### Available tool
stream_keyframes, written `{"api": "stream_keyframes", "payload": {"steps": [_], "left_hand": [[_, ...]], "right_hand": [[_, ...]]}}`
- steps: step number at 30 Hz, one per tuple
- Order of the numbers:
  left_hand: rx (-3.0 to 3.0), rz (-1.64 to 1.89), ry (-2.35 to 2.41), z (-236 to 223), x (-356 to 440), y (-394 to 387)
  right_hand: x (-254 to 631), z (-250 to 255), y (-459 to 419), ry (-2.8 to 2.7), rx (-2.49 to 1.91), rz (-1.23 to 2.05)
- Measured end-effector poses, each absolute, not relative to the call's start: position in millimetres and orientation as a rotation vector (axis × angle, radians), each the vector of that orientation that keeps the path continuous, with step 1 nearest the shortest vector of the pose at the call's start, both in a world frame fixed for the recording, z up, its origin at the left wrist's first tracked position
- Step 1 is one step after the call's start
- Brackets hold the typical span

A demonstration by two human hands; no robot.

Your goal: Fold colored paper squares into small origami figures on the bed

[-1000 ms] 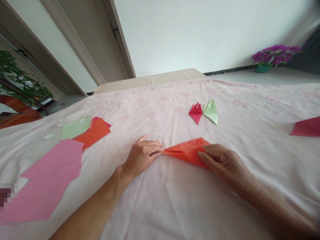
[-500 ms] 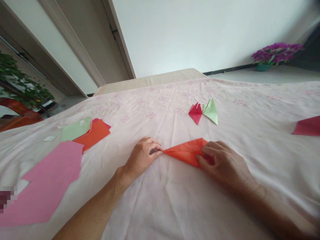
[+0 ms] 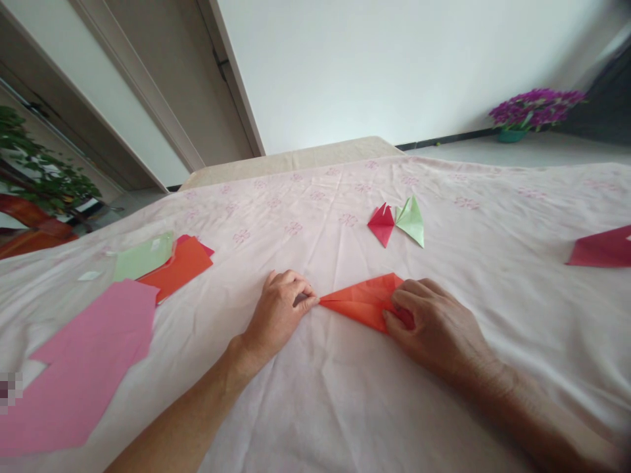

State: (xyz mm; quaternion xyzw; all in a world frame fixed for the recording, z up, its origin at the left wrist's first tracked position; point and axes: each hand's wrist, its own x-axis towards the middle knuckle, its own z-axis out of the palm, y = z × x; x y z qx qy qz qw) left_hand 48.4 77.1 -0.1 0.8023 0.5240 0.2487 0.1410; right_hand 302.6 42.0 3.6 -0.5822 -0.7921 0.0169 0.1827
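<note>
Head view shows hands (image 3: 436, 322) pinching orange paper (image 3: 362, 299), white label (image 3: 89, 276) illegible.

One folded orange paper (image 3: 362, 299), with one left hand (image 3: 280, 305) and one right hand (image 3: 436, 322) at it, two hands in all. Beyond that paper, two small folded shapes: one red piece (image 3: 381, 226), one pale green piece (image 3: 413, 223). Left of it, at least two overlapping pink sheets (image 3: 93, 355) and at least one flat orange sheet (image 3: 182, 266). Right of it, one dark-red paper (image 3: 601, 248).
</note>
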Motion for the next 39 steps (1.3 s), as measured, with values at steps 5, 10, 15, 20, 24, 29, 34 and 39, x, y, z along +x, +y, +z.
{"api": "stream_keyframes", "payload": {"steps": [5,10,15,20,24,29,34,39], "left_hand": [[2.355,0.688,1.543,0.8,49.4,76.6],[2.399,0.617,1.628,4.1,52.2,74.8],[2.447,0.578,1.657,4.7,54.1,73.7],[2.467,0.561,1.687,5.1,55.1,73.5],[2.478,0.549,1.677,4.0,55.2,74.3],[2.523,0.525,1.693,1.2,55.3,73.5],[2.557,0.540,1.679,2.6,58.0,72.1],[2.736,0.655,1.488,1.1,60.3,72.8]], "right_hand": [[304.0,4.8,40.8,-2.234,-1.626,0.103],[305.5,5.5,39.2,-2.252,-1.597,0.142],[306.3,5.3,38.6,-2.256,-1.583,0.147],[306.3,5.2,40.1,-2.255,-1.576,0.141],[307.1,4.6,41.2,-2.276,-1.549,0.146],[308.8,3.3,40.7,-2.280,-1.521,0.152],[308.9,2.1,40.4,-2.274,-1.533,0.143],[309.1,1.6,41.7,-2.278,-1.515,0.142]]}}
